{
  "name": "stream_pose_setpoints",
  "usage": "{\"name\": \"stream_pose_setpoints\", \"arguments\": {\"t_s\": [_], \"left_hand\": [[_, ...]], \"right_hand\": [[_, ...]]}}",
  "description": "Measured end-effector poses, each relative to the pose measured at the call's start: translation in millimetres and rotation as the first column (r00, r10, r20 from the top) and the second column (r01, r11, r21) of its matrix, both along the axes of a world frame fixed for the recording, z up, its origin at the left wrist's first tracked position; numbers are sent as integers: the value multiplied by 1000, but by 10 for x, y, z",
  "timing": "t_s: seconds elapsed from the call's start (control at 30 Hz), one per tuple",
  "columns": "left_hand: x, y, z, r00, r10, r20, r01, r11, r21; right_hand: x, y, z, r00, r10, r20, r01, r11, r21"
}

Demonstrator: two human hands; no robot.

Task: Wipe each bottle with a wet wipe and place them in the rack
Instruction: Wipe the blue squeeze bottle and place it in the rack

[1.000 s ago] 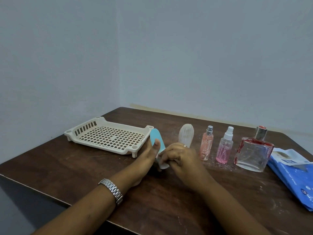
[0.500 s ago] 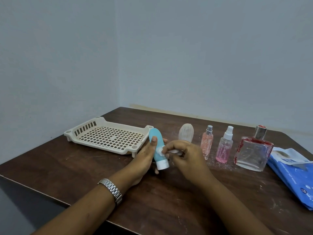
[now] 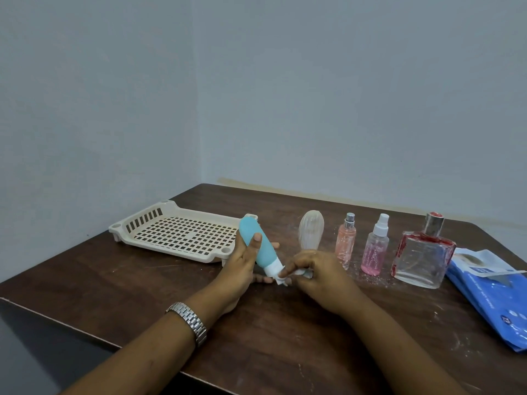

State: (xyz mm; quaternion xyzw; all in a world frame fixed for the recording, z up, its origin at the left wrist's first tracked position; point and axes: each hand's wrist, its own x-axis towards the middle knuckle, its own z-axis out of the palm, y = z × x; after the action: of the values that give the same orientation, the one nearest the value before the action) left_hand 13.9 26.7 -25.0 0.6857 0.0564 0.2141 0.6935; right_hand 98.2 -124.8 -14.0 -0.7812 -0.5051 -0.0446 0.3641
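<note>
Nearest, on the left wrist: a metal wristwatch [image 3: 189, 320], above the near edge of the dark wooden counter [image 3: 285, 343].

Just beyond, the left grip [image 3: 241, 269], closed round a teal bottle [image 3: 258, 246] with the thumb laid along its front and fingers behind. Holds it tilted, rounded end up and to the left, white cap down and to the right, low over the counter. Cannot tell whether the cap touches the wood.

Beside it, the right grip [image 3: 319, 277], fingers curled and pinching a crumpled white wet wipe [image 3: 302, 272]. Presses the wipe against the bottle's cap.

Farther back, standing in a row to the right of the held bottle: a pale ribbed bottle [image 3: 311, 228], partly hidden behind the right grip; a peach spray bottle [image 3: 346, 243]; a pink spray bottle [image 3: 376, 249]; a square glass bottle [image 3: 422, 258] with red edges and a silver neck. White specks on the wood around the last three.

At the far right, lying flat: a blue wipes pack [image 3: 493, 300], flap lifted.

Behind and to the left of the teal bottle: a cream perforated rack [image 3: 176, 232], nothing in it.

Beyond, a plain grey wall corner [image 3: 196, 109].
</note>
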Motion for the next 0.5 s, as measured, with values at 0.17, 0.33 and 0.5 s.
{"name": "stream_pose_setpoints", "arguments": {"t_s": [0.17,0.33,0.5], "left_hand": [[-9,-5,27,999,43,-19,-44,998,-43],[-29,-29,62,997,61,-44,-63,998,-30],[-33,-57,87,991,121,-62,-120,992,26]], "right_hand": [[51,-62,20,997,-82,2,82,996,28],[82,-102,12,993,-120,15,120,993,-18],[114,-119,-14,990,-140,16,141,989,-35]]}}
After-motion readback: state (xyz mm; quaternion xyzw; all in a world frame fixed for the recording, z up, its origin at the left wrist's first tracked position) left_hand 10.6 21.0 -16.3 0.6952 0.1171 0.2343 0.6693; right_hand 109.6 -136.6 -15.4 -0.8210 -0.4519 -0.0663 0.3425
